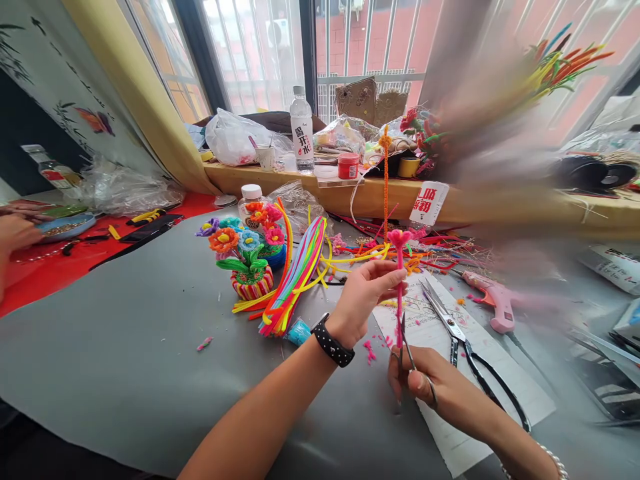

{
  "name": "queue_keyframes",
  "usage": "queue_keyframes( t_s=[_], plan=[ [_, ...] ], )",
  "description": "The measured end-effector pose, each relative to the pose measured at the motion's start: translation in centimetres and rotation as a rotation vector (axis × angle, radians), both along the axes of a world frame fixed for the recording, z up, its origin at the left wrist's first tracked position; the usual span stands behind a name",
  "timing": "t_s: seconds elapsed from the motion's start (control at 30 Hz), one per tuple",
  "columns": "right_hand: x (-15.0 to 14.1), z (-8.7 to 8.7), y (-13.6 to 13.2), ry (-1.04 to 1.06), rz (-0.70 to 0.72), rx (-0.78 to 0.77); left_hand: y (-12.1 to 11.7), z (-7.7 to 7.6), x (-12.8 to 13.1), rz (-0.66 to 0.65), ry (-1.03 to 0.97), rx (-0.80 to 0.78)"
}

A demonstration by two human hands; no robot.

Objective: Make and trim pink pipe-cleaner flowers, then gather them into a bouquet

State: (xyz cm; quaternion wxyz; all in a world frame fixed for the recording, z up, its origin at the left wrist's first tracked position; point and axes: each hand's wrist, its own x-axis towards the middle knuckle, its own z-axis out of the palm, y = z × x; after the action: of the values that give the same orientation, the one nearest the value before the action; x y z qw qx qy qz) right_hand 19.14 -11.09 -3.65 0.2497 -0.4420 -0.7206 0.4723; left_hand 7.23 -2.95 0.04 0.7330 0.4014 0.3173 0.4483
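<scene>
My left hand [367, 297], with a dark dotted watch band at its wrist, pinches the stem of a pink pipe-cleaner flower [399, 239] and holds it upright. Below it, my right hand [425, 380] has its fingers through the handles of small scissors [406, 343]. Their blades lie against the lower stem; whether they cut into it I cannot tell. Large black-handled shears [453, 328] rest on a white paper sheet [480, 393] beside my right hand. Pink fluff scraps [370, 352] are scattered near the stem.
A striped pot of pipe-cleaner flowers [253, 283] and a bundle of coloured pipe cleaners [300, 273] stand left. A pink glue gun [493, 300] lies right, near a large motion-smeared shape. A water bottle [301, 130] stands on the sill. Another person's hand [17, 230] is far left.
</scene>
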Motion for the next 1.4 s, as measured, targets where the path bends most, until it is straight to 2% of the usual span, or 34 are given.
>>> queue_keyframes(
  t_s=[0.3,0.57,0.8,1.2,1.4],
  plan=[
    [0.0,-0.2,0.0,0.011,-0.024,-0.044,-0.3,-0.2,0.3,-0.022,0.023,-0.012],
    [0.2,-0.8,0.3,0.058,-0.076,-0.053,-0.2,0.1,0.1,0.053,0.007,-0.006],
    [0.4,-1.3,0.3,0.043,-0.089,-0.035,-0.1,0.2,0.1,0.044,0.007,-0.008],
    [0.0,-0.9,0.3,0.026,-0.161,-0.108,-0.1,0.2,0.0,0.070,-0.019,0.001],
    [0.4,-1.0,0.5,0.031,-0.126,-0.105,0.0,0.3,-0.2,0.066,-0.074,-0.009]
  ],
)
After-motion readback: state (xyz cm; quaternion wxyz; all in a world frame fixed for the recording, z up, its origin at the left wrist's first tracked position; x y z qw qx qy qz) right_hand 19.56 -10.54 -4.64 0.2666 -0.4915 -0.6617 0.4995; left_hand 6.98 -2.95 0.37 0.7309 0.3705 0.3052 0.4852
